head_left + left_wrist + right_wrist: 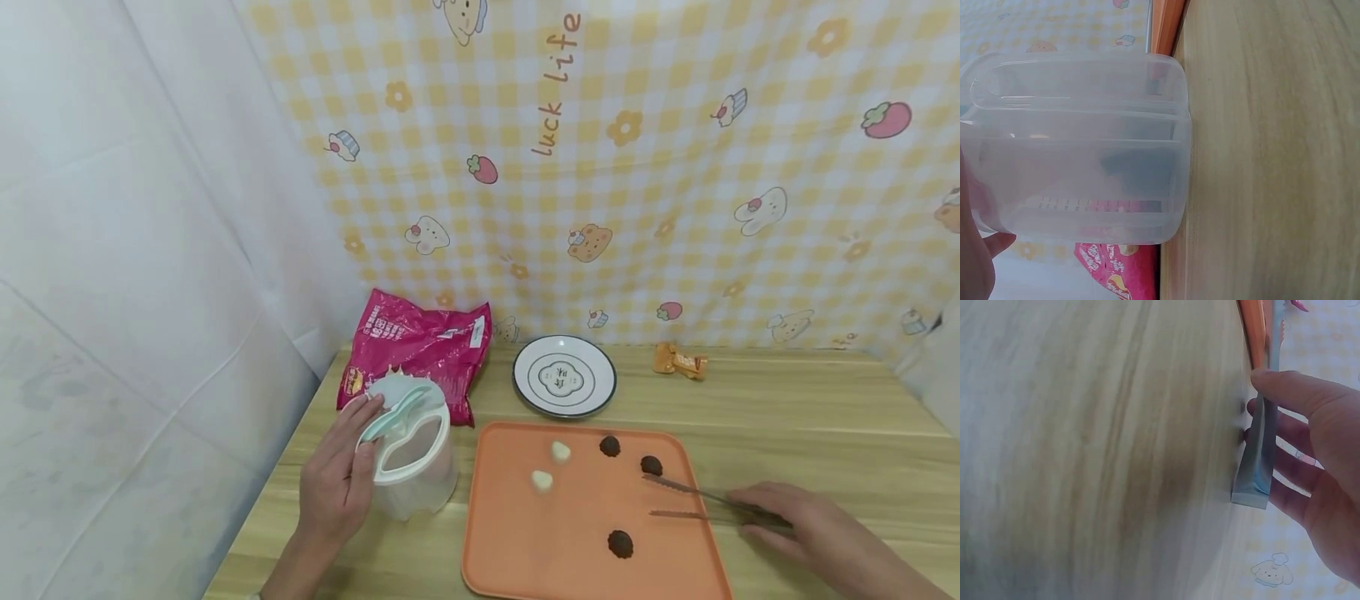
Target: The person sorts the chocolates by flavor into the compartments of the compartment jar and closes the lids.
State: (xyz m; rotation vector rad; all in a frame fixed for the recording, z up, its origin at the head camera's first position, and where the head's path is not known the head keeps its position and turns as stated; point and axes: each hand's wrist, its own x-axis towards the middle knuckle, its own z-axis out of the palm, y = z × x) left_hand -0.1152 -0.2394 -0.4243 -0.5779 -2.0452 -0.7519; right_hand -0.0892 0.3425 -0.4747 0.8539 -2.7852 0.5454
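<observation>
The right hand (795,521) holds a pair of metal tongs (697,502), with the thumb and fingers wrapped around the back end. The tongs lie long and flat. Their tips point to the left, over the right side of the orange tray (525,558), and the back end points to the right, into the hand. The two arms of the tongs are apart at the tips. The top tip is just beside a dark ball (651,465). The right wrist view shows the thumb (1297,394) pressing on the tongs (1259,456), close above the wooden table (1097,456).

The left hand (337,479) holds a clear plastic jug (416,475) that stands up straight on the table, just left of the tray. The fingers curl round its side, and the fingertips touch the pale green lid (397,412) on top. In the left wrist view the jug (1085,150) fills most of the picture.

Two more dark balls (610,446) (619,543) and two white ones (560,451) (542,480) lie on the tray, well apart from each other. The middle and the lower left of the tray are bare.

Behind the jug lies a pink bag (420,346). A white plate (564,375) sits behind the tray, near the back wall. A small orange wrapper (678,362) lies to its right. The table (825,408) is bare wood on the right side, between the tray and the table's right edge.
</observation>
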